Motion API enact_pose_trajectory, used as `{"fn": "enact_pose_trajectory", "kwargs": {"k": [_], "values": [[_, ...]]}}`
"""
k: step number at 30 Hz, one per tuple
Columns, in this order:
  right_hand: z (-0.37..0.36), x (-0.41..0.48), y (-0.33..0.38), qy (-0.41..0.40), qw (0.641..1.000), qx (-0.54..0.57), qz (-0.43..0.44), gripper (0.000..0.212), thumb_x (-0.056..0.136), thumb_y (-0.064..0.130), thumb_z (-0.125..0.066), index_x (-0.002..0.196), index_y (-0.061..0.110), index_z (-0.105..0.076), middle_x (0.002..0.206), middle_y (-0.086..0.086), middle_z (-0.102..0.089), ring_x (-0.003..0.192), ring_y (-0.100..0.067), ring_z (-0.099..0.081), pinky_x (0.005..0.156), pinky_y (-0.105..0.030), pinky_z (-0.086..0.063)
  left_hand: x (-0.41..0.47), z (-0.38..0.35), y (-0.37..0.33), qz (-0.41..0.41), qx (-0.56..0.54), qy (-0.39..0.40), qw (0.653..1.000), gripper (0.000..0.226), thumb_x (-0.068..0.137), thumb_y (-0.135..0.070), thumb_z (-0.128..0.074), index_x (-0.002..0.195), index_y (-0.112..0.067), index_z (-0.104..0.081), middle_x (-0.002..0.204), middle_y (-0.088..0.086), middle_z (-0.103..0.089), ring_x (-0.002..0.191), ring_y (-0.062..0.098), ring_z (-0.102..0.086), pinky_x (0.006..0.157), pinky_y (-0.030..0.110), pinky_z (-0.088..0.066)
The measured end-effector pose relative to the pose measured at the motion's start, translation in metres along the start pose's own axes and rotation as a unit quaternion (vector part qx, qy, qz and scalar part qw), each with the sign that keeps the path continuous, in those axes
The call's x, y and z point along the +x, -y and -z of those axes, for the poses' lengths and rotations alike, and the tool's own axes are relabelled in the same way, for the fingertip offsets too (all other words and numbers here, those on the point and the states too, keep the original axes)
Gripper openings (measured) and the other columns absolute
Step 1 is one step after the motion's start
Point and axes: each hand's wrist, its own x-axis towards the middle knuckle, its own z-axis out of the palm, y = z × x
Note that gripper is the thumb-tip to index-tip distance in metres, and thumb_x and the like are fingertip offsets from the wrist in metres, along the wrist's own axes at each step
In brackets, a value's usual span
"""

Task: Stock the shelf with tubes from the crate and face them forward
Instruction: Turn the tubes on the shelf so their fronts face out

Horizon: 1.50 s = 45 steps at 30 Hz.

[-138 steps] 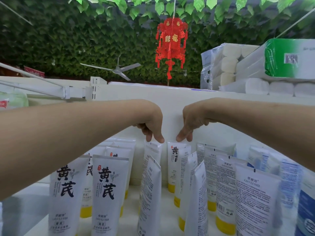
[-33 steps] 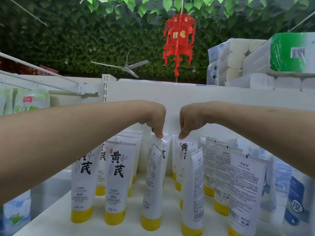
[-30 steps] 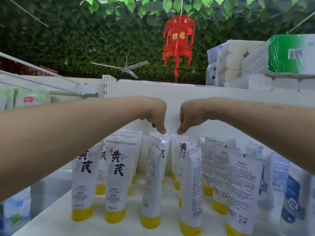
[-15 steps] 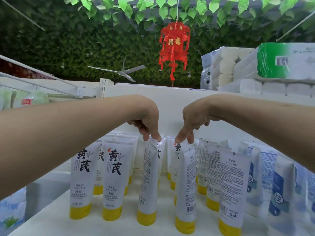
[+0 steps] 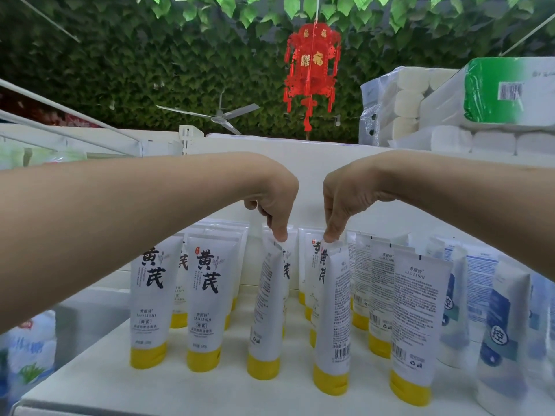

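A: What's moved in the last second?
B: Both hands dropped from just above the tubes onto their top seams. The left hand (image 5: 276, 205) pinches the left tube (image 5: 265, 298), fingers bunched and pointing down; the right hand (image 5: 342, 202) pinches the right tube (image 5: 333, 310) the same way.
A: Where do those two stand?
B: Mid-row near the shelf's (image 5: 180, 391) front, upright on yellow caps, turned edge-on with neither face forward.
A: And around them?
B: Left, faced tubes (image 5: 207, 295) show big black characters; right, backward tubes (image 5: 420, 319) show small print and barcodes. Blue tubes (image 5: 495, 325) at far right are blurred. Above are paper rolls (image 5: 420, 100), a lantern (image 5: 312, 70) and a fan (image 5: 216, 115).
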Motion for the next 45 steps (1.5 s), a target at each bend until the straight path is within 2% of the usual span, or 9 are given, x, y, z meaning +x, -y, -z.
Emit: {"fn": "enact_pose_trajectory", "kwargs": {"k": [2, 5, 7, 10, 13, 15, 19, 31, 45], "values": [[-0.001, -0.001, 0.001, -0.009, 1.0, 0.007, 0.004, 0.047, 0.073, 0.034, -0.084, 0.111, 0.009, -0.071, 0.122, -0.006, -0.067, 0.114, -0.022, -0.057, 0.093, -0.033, -0.046, 0.0, -0.001, -0.001, -0.017, -0.01, -0.006, 1.0, 0.021, 0.078, -0.024, -0.081, 0.092, -0.011, -0.072, 0.109, 0.005, -0.069, 0.099, 0.022, -0.059, 0.085, 0.034, -0.051], [-0.002, -0.001, 0.001, -0.015, 1.0, 0.011, 0.008, 0.043, 0.073, 0.031, -0.084, 0.109, 0.01, -0.072, 0.12, -0.003, -0.067, 0.116, -0.022, -0.057, 0.097, -0.034, -0.046, -0.001, -0.001, 0.0, -0.035, -0.002, -0.012, 0.999, 0.017, 0.075, -0.025, -0.083, 0.074, -0.021, -0.067, 0.106, 0.004, -0.069, 0.107, 0.026, -0.061, 0.097, 0.041, -0.05], [-0.003, 0.0, 0.0, -0.018, 1.0, 0.006, 0.012, 0.036, 0.074, 0.031, -0.084, 0.103, 0.014, -0.074, 0.116, -0.001, -0.068, 0.116, -0.024, -0.058, 0.098, -0.035, -0.046, 0.0, -0.001, 0.002, -0.04, 0.004, -0.015, 0.999, 0.016, 0.073, -0.026, -0.084, 0.071, -0.023, -0.068, 0.102, 0.003, -0.07, 0.106, 0.028, -0.062, 0.097, 0.045, -0.05], [-0.003, 0.0, -0.001, -0.017, 1.0, -0.002, 0.02, 0.013, 0.074, 0.03, -0.084, 0.08, 0.026, -0.073, 0.101, 0.006, -0.069, 0.114, -0.024, -0.059, 0.102, -0.042, -0.045, 0.001, -0.002, 0.007, -0.041, -0.004, -0.01, 0.999, 0.013, 0.072, -0.025, -0.084, 0.072, -0.024, -0.071, 0.102, 0.004, -0.07, 0.106, 0.03, -0.062, 0.098, 0.047, -0.049], [-0.005, -0.002, 0.0, -0.026, 0.999, 0.001, 0.035, 0.012, 0.076, 0.025, -0.083, 0.073, 0.03, -0.072, 0.096, 0.011, -0.07, 0.107, -0.018, -0.059, 0.092, -0.032, -0.046, 0.0, -0.003, 0.01, -0.046, -0.019, -0.007, 0.999, 0.011, 0.073, -0.024, -0.084, 0.073, -0.023, -0.073, 0.099, 0.002, -0.07, 0.107, 0.029, -0.062, 0.099, 0.047, -0.048], [-0.006, -0.003, 0.0, -0.026, 0.999, 0.005, 0.035, 0.012, 0.075, 0.026, -0.083, 0.073, 0.03, -0.072, 0.096, 0.012, -0.07, 0.106, -0.017, -0.058, 0.091, -0.032, -0.046, -0.002, -0.004, 0.01, -0.058, -0.027, -0.012, 0.998, 0.009, 0.074, -0.023, -0.083, 0.074, -0.021, -0.074, 0.091, -0.003, -0.07, 0.103, 0.025, -0.062, 0.098, 0.045, -0.049], [-0.006, 0.001, 0.0, -0.026, 0.999, -0.003, 0.025, 0.011, 0.072, 0.031, -0.085, 0.076, 0.029, -0.075, 0.089, 0.012, -0.07, 0.109, -0.022, -0.061, 0.102, -0.041, -0.047, -0.003, -0.007, 0.01, -0.079, -0.03, -0.039, 0.996, 0.01, 0.077, -0.021, -0.081, 0.073, -0.019, -0.072, 0.082, -0.009, -0.068, 0.089, 0.013, -0.06, 0.092, 0.036, -0.051], [-0.006, 0.006, -0.002, -0.009, 1.0, 0.0, 0.011, 0.015, 0.072, 0.03, -0.086, 0.078, 0.024, -0.074, 0.092, 0.007, -0.067, 0.113, -0.026, -0.06, 0.105, -0.049, -0.043, -0.001, -0.006, 0.013, -0.074, -0.035, -0.035, 0.996, 0.009, 0.077, -0.02, -0.081, 0.073, -0.018, -0.073, 0.082, -0.007, -0.069, 0.094, 0.016, -0.061, 0.097, 0.041, -0.05], [-0.008, 0.006, -0.007, -0.01, 0.999, 0.02, 0.026, 0.018, 0.074, 0.034, -0.083, 0.085, 0.023, -0.075, 0.106, 0.003, -0.069, 0.113, -0.024, -0.059, 0.099, -0.038, -0.047, 0.003, -0.003, 0.011, -0.057, -0.035, 0.004, 0.998, 0.011, 0.075, -0.023, -0.082, 0.072, -0.021, -0.072, 0.096, 0.002, -0.072, 0.103, 0.02, -0.063, 0.1, 0.043, -0.049]]}}
